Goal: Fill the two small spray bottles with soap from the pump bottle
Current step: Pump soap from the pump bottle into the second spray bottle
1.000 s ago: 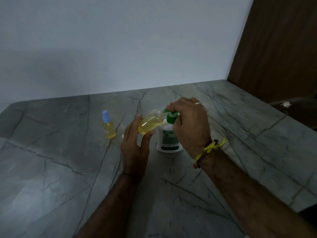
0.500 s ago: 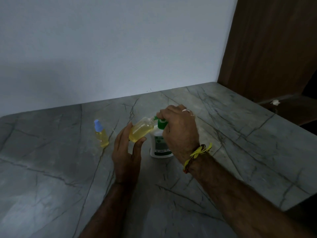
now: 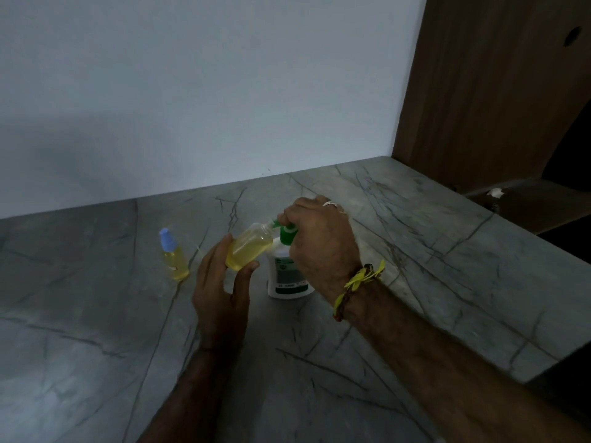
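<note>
Between the earlier frames and this one almost nothing changes in the hands; only the head camera tilts, so the scene sits lower and the wall fills more of the view. The grip and the bottle's tilt hold the same across all three.

The left hand [image 3: 220, 282] is clamped on an uncapped small spray bottle [image 3: 248, 250], thumb on the near side, fingers behind, bottle tipped with its open neck pointing up and to the right toward the spout. The bottle looks mostly full of yellow soap. The right hand [image 3: 321, 247] is closed over the green pump head [image 3: 287, 233] of the white pump bottle [image 3: 286, 278], which stands on the grey marble counter [image 3: 415, 282] directly under that hand. The spout tip meets the bottle neck just left of the right hand's knuckles; whether soap is flowing is too small to tell.

Further left of the left hand, well apart from it, the second spray bottle [image 3: 174, 260] stands upright with its blue cap on, yellow liquid inside, so that one reads as done.

Judgement: steady pumping stage on the second fill, near the end. Next likely needs a few more presses, then capping; that cap is not visible.
</note>
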